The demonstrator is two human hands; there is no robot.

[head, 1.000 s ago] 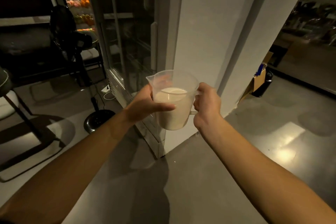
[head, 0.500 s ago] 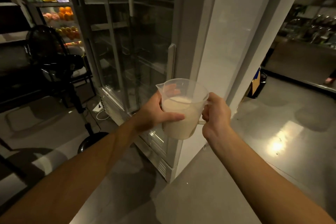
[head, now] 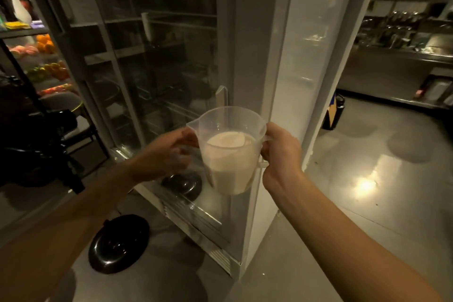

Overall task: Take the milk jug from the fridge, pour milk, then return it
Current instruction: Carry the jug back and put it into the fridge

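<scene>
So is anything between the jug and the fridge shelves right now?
Yes. The glass fridge door looks shut, its handle just behind the jug. The right hand holds the jug's handle; the left hand is beside the jug, apparently off it.

Clear, slightly frosted plastic for the milk jug [head: 229,147], smooth-walled, with opaque cream-white milk [head: 225,141] inside. Glass doors on the fridge [head: 157,61], framed in glossy white. Polished grey floor [head: 367,191], shiny under the lamp glare. Glossy black for the round fan base [head: 119,243]. Brushed metal along the far surface [head: 392,56].
</scene>
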